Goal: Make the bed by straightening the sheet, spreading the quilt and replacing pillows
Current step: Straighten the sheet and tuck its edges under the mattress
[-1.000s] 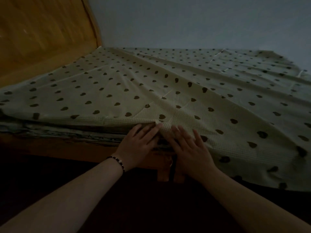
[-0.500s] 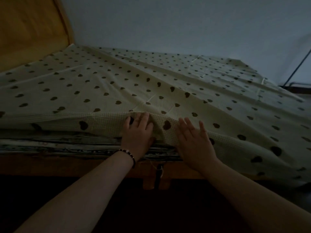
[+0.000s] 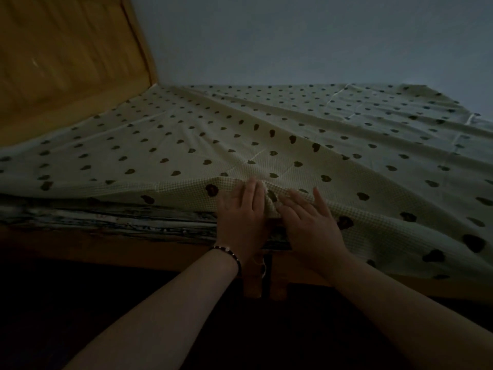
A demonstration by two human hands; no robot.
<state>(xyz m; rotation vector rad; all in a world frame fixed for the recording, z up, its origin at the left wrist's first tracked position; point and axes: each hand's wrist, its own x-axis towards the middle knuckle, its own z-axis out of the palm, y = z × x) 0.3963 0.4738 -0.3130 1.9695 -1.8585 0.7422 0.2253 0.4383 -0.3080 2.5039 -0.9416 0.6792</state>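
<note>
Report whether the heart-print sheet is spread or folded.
Spread: the sheet covers the whole bed, with creases; both hands press its near edge.

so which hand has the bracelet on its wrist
The left hand: a dark beaded bracelet circles its wrist, while the right hand has a bare wrist.

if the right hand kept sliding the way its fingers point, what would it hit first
Probably only more of the heart-print sheet: the right hand lies flat on it, fingers pointing up across the bed, and nothing else shows in that line.

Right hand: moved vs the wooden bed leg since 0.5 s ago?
Yes. The right hand has shifted left toward the left hand, now nearly above the wooden bed leg, fingers flat on the heart-print sheet.
</note>
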